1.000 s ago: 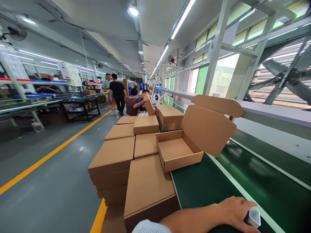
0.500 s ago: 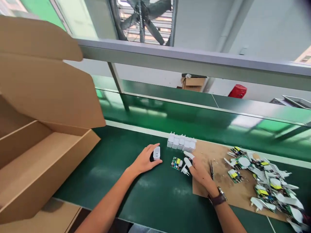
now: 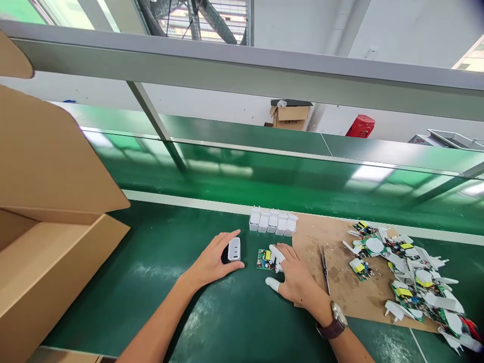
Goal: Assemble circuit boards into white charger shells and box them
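Note:
My left hand [image 3: 212,259] curls around a white charger housing [image 3: 234,249] on the green bench, with thumb and index finger at its two ends. Slots show on the housing's upward face. My right hand [image 3: 293,275] wears white finger cots on thumb and index finger, which are spread apart. Its fingers lie over the right end of a small circuit board [image 3: 263,258] with a yellow component. A white plug piece beside the board is mostly hidden beneath these fingers. Behind the board, several white housings [image 3: 272,222] stand side by side in a row.
Tweezers [image 3: 324,269] lie on a brown cardboard sheet [image 3: 340,297] at the right. A heap of circuit boards with white plug parts [image 3: 419,282] covers the sheet's right side. A large open carton [image 3: 68,272] stands at the left. A metal rail [image 3: 242,65] crosses behind the bench.
My right hand has moved from near the row of housings toward the circuit board, its fingers spreading. The row now looks straighter. My left hand stays around its housing while the view shifts.

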A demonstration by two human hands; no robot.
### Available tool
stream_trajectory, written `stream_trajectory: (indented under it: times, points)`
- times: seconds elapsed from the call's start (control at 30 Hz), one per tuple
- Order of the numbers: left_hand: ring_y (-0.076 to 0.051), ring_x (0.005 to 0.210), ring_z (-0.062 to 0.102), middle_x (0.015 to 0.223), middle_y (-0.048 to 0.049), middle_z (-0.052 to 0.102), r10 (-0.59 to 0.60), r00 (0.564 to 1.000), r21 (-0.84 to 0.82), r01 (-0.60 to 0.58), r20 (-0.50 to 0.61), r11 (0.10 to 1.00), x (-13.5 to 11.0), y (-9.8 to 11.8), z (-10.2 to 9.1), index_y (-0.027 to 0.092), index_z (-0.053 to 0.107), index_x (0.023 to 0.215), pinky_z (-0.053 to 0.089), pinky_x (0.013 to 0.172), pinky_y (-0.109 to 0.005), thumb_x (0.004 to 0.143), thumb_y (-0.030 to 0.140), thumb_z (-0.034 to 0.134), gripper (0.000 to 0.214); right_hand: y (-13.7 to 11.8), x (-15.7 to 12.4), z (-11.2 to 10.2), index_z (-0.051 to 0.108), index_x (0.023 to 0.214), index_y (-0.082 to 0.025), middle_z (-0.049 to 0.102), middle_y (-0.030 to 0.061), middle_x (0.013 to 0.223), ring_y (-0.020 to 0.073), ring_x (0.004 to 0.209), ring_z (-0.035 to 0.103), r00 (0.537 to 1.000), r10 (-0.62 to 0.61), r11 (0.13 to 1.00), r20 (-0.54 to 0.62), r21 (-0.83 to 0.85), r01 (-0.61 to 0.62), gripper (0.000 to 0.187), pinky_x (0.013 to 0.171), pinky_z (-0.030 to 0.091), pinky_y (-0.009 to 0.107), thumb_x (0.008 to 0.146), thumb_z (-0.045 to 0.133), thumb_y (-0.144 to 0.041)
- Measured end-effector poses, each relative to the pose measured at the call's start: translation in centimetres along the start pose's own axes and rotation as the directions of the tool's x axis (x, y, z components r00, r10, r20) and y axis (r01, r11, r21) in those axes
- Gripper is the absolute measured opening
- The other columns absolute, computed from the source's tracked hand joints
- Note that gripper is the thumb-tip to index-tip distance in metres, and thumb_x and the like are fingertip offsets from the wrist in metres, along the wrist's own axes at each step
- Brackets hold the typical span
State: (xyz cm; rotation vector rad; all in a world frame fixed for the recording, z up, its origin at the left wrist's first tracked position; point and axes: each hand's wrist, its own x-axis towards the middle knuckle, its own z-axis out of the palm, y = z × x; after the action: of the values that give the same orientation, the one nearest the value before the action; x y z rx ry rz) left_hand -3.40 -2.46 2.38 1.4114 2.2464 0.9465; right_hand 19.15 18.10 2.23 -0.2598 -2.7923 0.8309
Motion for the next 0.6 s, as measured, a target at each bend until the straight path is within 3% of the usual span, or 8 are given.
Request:
stream_trajectory:
  times: [0.2, 0.33, 0.43, 0.6]
  points:
    - [-0.033, 0.137, 0.055, 0.150, -0.0136, 0.054, 0.023, 0.999, -0.121, -0.020, 0.030, 0.992, -0.1, -0.1, -0.5, 0.030, 0.035, 0.159, 0.045, 0.117, -0.052, 0.082, 0.051, 0.082, 0.093, -0.2, 0.3, 1.0, 0.047, 0.148, -0.014, 0.062, 0.0177, 0.131, 0.0356, 0.120, 0.058, 0.998, -0.036, 0.999, -0.060, -0.026, 0.034, 0.067, 0.103, 0.054, 0.060, 0.082, 0.057, -0.008]
    - [-0.033, 0.138, 0.055, 0.151, -0.0137, 0.053, 0.052, 0.999, -0.155, -0.051, 0.005, 0.987, -0.1, 0.0, -0.2, 0.029, 0.035, 0.158, 0.045, 0.117, -0.053, 0.082, 0.045, 0.083, 0.092, -0.8, 0.4, 0.6, 0.045, 0.148, -0.020, 0.060, 0.0148, 0.129, 0.0327, 0.119, 0.059, 0.979, -0.087, 0.995, -0.187, 0.035, 0.095, 0.069, 0.101, 0.056, 0.056, 0.081, 0.057, -0.008]
    - [-0.031, 0.134, 0.058, 0.147, -0.0120, 0.056, 0.051, 0.998, -0.138, -0.057, -0.047, 0.989, -0.2, -0.2, 0.5, 0.028, 0.042, 0.153, 0.047, 0.116, -0.052, 0.084, 0.039, 0.081, 0.080, -1.7, 0.2, 0.2, 0.041, 0.151, -0.024, 0.057, 0.0137, 0.134, 0.0308, 0.121, 0.059, 0.950, -0.120, 0.984, -0.289, 0.095, 0.153, 0.069, 0.101, 0.058, 0.053, 0.085, 0.057, -0.012]
    - [-0.027, 0.121, 0.066, 0.136, -0.0098, 0.064, 0.148, 0.974, -0.139, -0.173, -0.173, 0.975, -0.6, 0.2, 1.9, 0.029, 0.041, 0.151, 0.055, 0.107, -0.048, 0.087, 0.030, 0.077, 0.074, -3.5, -0.2, 0.3, 0.037, 0.155, -0.027, 0.055, 0.0144, 0.139, 0.0261, 0.117, 0.064, 0.920, -0.129, 0.952, -0.370, 0.215, 0.220, 0.071, 0.082, 0.066, 0.036, 0.089, 0.055, -0.011]
